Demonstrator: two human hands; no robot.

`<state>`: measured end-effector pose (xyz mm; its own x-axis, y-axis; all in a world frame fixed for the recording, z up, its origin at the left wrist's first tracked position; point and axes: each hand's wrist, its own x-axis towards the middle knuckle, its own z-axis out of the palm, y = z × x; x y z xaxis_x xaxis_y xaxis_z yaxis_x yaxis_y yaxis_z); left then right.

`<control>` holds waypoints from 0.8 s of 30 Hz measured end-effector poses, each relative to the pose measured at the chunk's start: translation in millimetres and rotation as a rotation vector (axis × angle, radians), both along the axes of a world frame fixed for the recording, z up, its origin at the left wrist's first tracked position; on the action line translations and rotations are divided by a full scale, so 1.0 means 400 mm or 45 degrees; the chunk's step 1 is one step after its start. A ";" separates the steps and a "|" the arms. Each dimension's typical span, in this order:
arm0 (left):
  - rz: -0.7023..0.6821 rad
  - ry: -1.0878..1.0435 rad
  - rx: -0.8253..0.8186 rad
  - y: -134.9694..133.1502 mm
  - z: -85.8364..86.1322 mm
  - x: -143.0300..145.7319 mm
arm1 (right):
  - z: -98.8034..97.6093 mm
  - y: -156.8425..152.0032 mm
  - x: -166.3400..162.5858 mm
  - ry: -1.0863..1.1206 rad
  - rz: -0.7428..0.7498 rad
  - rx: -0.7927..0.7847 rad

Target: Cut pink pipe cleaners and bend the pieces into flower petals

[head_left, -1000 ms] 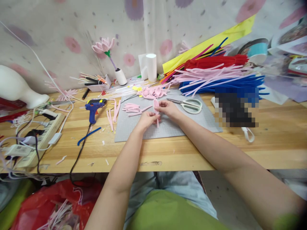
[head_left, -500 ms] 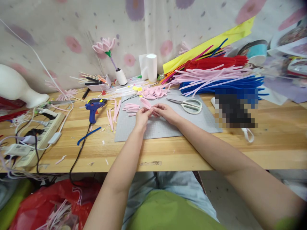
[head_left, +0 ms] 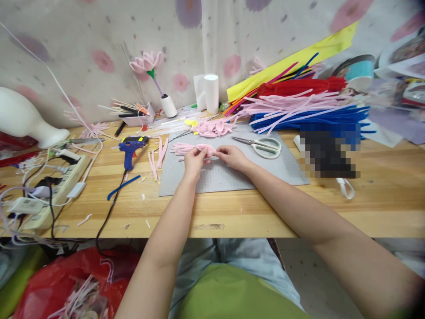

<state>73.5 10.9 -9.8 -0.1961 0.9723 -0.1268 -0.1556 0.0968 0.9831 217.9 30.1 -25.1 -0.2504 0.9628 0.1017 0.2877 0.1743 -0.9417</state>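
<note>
Between my hands is a pink pipe-cleaner petal, held above a grey cutting mat. My left hand is closed on its left side, thumb on top. The fingertips of my right hand pinch its right end. Just left of the petal lie short pink pipe-cleaner pieces on the mat. Behind my hands sits a pile of finished-looking pink petals. Scissors with pale green handles rest on the mat to the right of my right hand.
A blue hot glue gun stands to the left, its cord running over the table edge. Pipe-cleaner bundles lie back right. A pink flower stands in a white holder. A power strip with tangled cables fills the left side.
The petal has turned from pointing up and left to lying flatter between my hands. My left hand has shifted slightly left, and a small gap now shows between the hands.
</note>
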 end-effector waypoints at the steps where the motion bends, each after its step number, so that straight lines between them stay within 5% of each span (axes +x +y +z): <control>1: -0.019 0.011 -0.005 -0.001 -0.001 0.003 | -0.004 0.001 0.000 -0.035 -0.036 0.021; 14: -0.165 0.175 -0.008 0.007 -0.018 0.016 | -0.024 0.009 -0.017 0.048 -0.394 -0.072; 24: -0.170 0.139 0.032 0.004 -0.026 0.004 | 0.001 -0.007 -0.010 -0.307 -0.346 0.204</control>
<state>75.2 12.5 -20.0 -0.0760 0.9933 -0.0875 -0.0352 0.0850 0.9958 213.8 27.3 -24.7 -0.0234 0.9739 0.2256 0.5531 0.2005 -0.8086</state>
